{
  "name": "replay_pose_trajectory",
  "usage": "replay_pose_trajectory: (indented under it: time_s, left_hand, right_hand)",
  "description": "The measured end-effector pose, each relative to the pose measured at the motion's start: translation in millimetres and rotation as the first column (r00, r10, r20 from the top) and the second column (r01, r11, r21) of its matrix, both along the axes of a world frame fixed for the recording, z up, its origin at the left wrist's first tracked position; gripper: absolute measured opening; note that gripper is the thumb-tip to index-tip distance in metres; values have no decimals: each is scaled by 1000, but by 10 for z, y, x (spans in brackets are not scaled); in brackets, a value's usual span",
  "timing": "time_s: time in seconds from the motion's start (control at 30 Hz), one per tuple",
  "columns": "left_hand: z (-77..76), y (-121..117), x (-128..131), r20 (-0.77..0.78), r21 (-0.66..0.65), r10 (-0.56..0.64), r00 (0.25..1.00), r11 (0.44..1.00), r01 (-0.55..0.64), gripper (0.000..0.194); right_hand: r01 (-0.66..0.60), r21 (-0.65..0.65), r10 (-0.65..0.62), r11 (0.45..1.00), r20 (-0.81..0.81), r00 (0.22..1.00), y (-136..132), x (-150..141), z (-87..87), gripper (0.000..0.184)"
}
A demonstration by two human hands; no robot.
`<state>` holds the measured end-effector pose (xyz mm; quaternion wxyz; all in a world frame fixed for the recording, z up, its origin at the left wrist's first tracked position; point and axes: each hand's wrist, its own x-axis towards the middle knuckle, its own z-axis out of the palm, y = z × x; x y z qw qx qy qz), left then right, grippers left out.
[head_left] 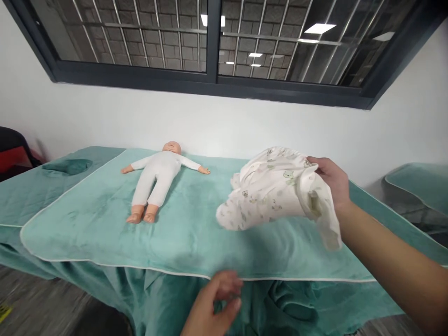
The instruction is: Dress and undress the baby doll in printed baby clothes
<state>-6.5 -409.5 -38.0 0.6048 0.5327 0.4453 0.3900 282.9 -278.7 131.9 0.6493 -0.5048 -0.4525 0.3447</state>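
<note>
Nearest, the left hand stands at the front edge of the bed, its fingers loosely curled with the thumb apart and nothing seen between them. Beyond and to its right is the garment, white with a small animal print, gripped at its right end by the right hand, whose fingers are closed on the cloth, the tips hidden behind it. Its long axis runs roughly left to right, the rounded end pointing left and a loose flap hanging below the right wrist; it looks raised over the green sheet, though whether its left end touches cannot be told. The left hand is apart from it, nearer to the wearer. Farther away and to the left, the doll lies on its back on the sheet, clear of both hands, arms spread, feet toward the wearer and head toward the wall; its long axis thus runs nearly across the garment's, and the rounded end faces its side. The left hand looks nearer to the doll's feet than the right does. Counted: two hands, one holding; one garment; one doll; one sheet; behind them, one wall and one barred window.
</note>
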Motion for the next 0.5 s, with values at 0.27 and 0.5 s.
replay_pose_trajectory:
  time_s: [0.27, 0.5]
  left_hand:
    - [267, 407, 425, 331, 40, 331, 884, 931, -364, 116]
    - [496, 511, 242, 218, -150, 532, 818, 847, -510, 52]
  right_hand:
    - [-518, -291, 559, 804, 74, 826, -236, -298, -115, 34]
    - [-504, -338, 595, 795, 599, 536, -187, -301, -256, 41]
